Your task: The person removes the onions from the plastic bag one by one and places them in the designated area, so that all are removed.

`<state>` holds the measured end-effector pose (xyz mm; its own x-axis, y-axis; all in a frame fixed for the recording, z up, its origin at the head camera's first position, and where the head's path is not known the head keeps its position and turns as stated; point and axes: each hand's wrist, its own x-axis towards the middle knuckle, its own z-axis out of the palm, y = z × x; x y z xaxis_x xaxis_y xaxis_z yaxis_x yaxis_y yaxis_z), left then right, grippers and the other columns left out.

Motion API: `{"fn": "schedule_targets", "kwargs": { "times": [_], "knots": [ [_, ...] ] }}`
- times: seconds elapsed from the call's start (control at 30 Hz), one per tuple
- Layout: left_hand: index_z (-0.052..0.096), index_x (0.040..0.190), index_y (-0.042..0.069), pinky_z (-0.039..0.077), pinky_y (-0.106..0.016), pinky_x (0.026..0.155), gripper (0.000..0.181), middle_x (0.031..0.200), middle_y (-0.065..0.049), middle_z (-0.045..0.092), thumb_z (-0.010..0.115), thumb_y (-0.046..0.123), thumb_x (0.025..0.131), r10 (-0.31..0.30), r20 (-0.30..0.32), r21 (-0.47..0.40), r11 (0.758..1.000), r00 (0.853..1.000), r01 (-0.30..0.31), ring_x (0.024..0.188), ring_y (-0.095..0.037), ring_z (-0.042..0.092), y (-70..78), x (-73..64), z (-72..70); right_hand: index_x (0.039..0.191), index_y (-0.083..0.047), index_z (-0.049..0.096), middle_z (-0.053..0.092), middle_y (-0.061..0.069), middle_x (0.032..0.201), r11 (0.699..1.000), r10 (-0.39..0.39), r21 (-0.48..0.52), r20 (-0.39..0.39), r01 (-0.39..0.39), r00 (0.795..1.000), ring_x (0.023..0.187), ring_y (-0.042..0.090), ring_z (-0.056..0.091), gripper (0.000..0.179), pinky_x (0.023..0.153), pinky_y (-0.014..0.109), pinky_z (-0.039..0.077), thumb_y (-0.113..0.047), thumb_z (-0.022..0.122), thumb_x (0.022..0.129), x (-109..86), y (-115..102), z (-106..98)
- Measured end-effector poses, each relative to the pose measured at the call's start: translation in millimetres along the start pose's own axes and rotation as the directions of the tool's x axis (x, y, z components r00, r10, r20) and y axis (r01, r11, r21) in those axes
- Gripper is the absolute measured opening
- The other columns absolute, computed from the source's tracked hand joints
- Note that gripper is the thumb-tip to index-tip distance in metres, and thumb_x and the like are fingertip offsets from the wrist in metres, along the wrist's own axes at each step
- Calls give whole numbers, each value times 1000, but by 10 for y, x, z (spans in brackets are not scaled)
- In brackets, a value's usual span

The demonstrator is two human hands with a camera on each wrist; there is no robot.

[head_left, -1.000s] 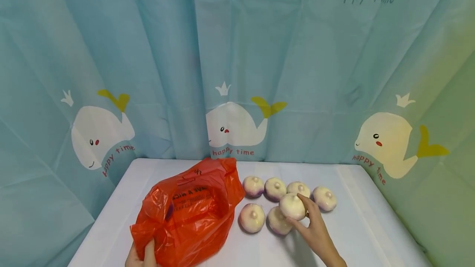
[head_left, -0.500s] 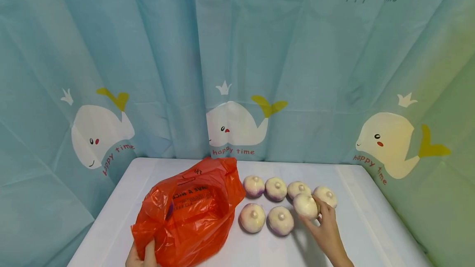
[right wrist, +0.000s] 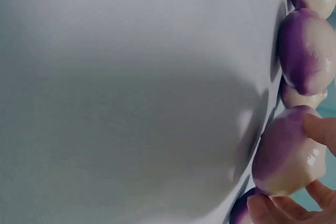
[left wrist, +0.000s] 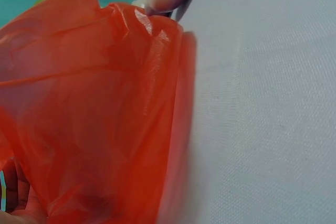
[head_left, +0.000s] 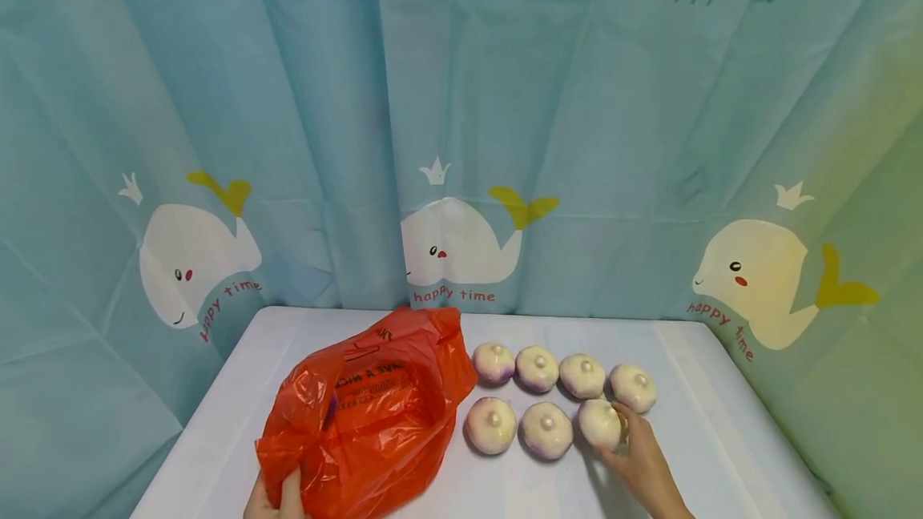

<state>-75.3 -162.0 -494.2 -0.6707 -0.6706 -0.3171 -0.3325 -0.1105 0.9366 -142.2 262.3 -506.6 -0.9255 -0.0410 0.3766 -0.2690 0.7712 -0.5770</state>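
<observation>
In the head view my left hand [head_left: 277,496] grips the near left edge of a red plastic bag [head_left: 375,455], whose mouth gapes toward the right. Something dark purple shows faintly through the bag's left side. My right hand [head_left: 642,463] holds a white and purple turnip [head_left: 600,424] between thumb and fingers, at the right end of the front row. From the right wrist view, that turnip [right wrist: 289,153] appears low at the table surface; whether it bears on the table I cannot tell. Two more turnips, one in the middle [head_left: 546,430] and one by the bag [head_left: 491,425], complete the front row.
Behind them several turnips form a back row, from one near the bag [head_left: 493,363] to one at the right end [head_left: 633,388]. All stand on a white table [head_left: 707,407]. A blue curtain [head_left: 613,142] with whale prints hangs behind and at both sides.
My right hand has carried its turnip rightward and down, from above the middle front turnip to the right end of that row. The left hand and bag stay nearly still.
</observation>
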Motion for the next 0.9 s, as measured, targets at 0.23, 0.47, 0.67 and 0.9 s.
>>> {"fn": "schedule_targets", "kwargs": {
  "times": [0.23, 0.47, 0.67, 0.9],
  "knots": [
    [36, 139, -4, 36, -64, 91, 56, 130, -31, 46, 43, 34, 100, 7, -2, -28, 1000, 1000, -7, 110, -47, 46, -23, 10, 3, 127, 13, 36, 42, 36, 117, 989, 146, 0, 131, -147, 981, 110, 52, 42, 76, 87, 62, 39, -12, 81, 70, -24, 19, -29],
    [41, 136, -4, 38, -64, 91, 56, 128, -31, 48, 45, 37, 99, 24, -16, -18, 1000, 1000, -25, 107, -46, 48, -38, 11, -2, 136, 17, 21, 28, 40, 124, 954, 294, -36, 288, -296, 911, 112, 58, 38, 89, 90, 66, 36, -20, 77, 77, 1, -12, -57],
    [39, 137, -4, 36, -64, 92, 57, 129, -31, 47, 43, 38, 99, 17, -15, -17, 1000, 1000, -17, 109, -47, 47, -19, -6, -12, 136, 17, 21, 29, 40, 120, 954, 294, -35, 287, -297, 912, 106, 55, 44, 91, 86, 62, 42, -22, 77, 77, -11, -8, -40],
    [31, 142, -3, 37, -64, 90, 58, 132, -30, 43, 41, 35, 100, -29, 52, -2, 1000, 998, 29, 106, -48, 47, -25, 1, -21, 137, 15, 16, 21, 43, 124, 957, 283, -26, 273, -287, 919, 114, 62, 29, 96, 88, 69, 35, -27, 77, 77, -51, -8, -43]
  ]
}}
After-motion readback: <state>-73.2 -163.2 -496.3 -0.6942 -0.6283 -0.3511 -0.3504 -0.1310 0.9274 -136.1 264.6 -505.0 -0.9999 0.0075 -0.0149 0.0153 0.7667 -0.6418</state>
